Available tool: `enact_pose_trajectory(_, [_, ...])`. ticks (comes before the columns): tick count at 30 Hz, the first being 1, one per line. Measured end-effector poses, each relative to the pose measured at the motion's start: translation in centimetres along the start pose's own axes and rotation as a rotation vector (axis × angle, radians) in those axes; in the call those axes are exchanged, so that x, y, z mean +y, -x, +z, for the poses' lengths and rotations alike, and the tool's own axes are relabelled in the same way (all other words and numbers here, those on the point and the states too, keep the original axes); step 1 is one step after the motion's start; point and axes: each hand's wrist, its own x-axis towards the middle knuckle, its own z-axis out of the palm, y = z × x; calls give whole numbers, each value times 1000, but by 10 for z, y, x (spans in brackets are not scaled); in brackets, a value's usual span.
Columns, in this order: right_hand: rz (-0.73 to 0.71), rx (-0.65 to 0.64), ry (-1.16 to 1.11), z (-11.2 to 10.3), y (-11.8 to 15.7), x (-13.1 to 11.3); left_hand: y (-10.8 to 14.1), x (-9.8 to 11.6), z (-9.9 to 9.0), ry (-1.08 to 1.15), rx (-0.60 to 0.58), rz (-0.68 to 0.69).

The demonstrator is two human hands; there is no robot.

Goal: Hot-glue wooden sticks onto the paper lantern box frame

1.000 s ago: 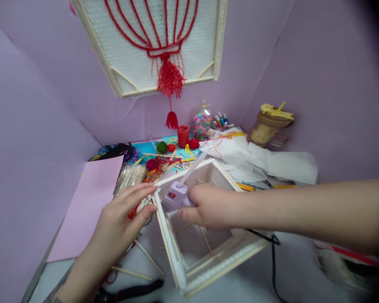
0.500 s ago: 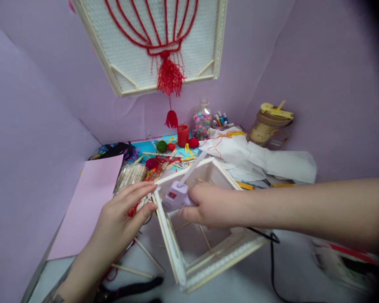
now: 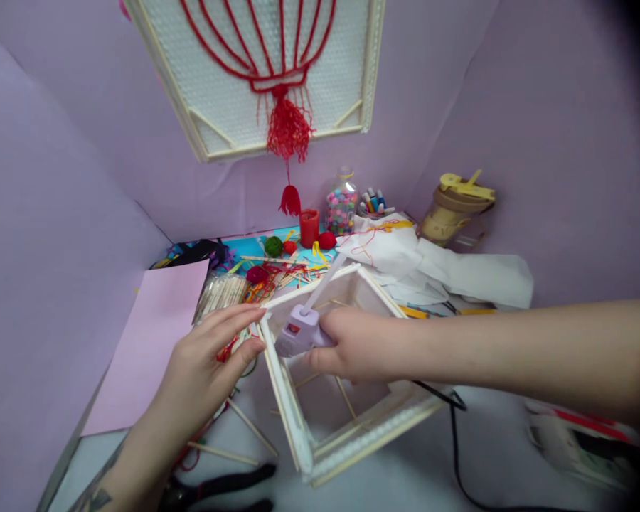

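Note:
My right hand point(image 3: 360, 346) is wrapped around a lilac hot glue gun point(image 3: 300, 333), with a clear glue stick standing up from its back. The gun points down inside an open box frame point(image 3: 370, 451) of pale wooden sticks with white mesh-like sides, and its nozzle tip is hidden from me. At the frame's left corner, my left hand point(image 3: 205, 366) holds the edge with stretched fingertips and thumb. A black cord point(image 3: 455, 444) runs from under my right wrist down the table. Thin sticks show through the box.
Pliers point(image 3: 227, 487) and loose sticks point(image 3: 252, 427) lie in front. Behind are a red candle point(image 3: 309, 229), yarn balls, a pompom jar point(image 3: 341, 208) and crumpled white sheets point(image 3: 432, 263). A lidded cup point(image 3: 451, 213) stands at right, pink card point(image 3: 149, 341) at left. A tasselled panel point(image 3: 218, 92) hangs above.
The glue gun and right hand have shifted very slightly right along the frame's inner left side. The cord has moved a little left. My left hand stays on the corner.

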Motion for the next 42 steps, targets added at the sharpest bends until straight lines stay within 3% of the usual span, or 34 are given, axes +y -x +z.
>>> enact_pose_trajectory(20, [175,-63,-281,4,3,-5,0,-1,1,10,6,6])
enact_pose_trajectory(42, [134,-21,-258,10,3,-5,-1,1,1,-5,6,11])
